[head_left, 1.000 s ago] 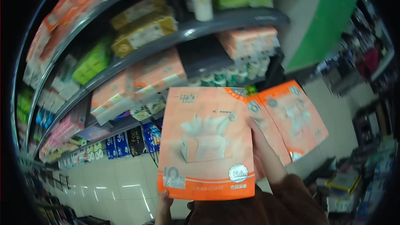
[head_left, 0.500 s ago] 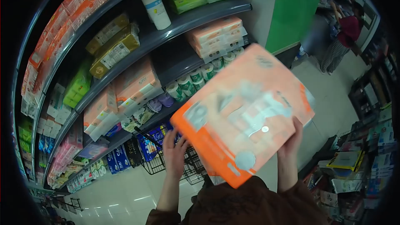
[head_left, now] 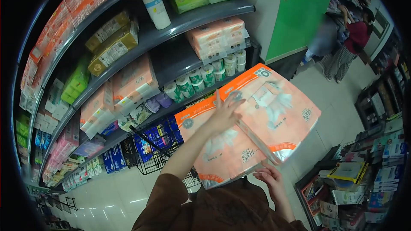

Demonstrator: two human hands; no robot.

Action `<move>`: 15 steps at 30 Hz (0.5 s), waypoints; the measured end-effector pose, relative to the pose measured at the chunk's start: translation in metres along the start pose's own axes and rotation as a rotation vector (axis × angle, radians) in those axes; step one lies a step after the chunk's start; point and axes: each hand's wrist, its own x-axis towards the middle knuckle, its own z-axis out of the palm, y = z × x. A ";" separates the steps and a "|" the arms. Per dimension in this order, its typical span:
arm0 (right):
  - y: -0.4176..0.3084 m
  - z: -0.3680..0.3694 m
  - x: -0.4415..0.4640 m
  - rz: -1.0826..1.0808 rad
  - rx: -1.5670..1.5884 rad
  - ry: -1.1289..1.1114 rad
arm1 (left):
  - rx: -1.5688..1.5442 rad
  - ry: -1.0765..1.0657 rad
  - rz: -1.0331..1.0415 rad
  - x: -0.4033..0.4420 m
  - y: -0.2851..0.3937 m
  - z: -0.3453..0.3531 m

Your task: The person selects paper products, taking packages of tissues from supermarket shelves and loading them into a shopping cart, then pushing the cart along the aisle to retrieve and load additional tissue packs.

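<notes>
Two large orange tissue packs lie side by side in front of my body, a left pack (head_left: pixel 214 152) and a right pack (head_left: pixel 278 102), with a narrow seam between them. My left hand (head_left: pixel 224 113) rests over the upper part of the seam, its fingers spread across both packs. Near the lower end of the seam is my right hand (head_left: pixel 269 175), its fingers apart and curved beside the packs' lower edge. What holds the packs up from below is hidden.
A black wire basket (head_left: pixel 152 160) stands behind the left pack. Shelves (head_left: pixel 180 23) of tissue packs and rolls curve along the left and top. A person (head_left: pixel 357 34) stands at the upper right near a green panel (head_left: pixel 299 17). A display bin (head_left: pixel 306 196) is at the lower right.
The pack that was held up and tilted between my hands is now lower, and two packs show side by side. My left hand has moved right and up onto them; my right hand has moved down.
</notes>
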 end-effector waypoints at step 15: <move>-0.081 -0.071 0.097 -0.433 -0.087 0.539 | -0.308 0.225 -0.368 0.045 0.029 0.072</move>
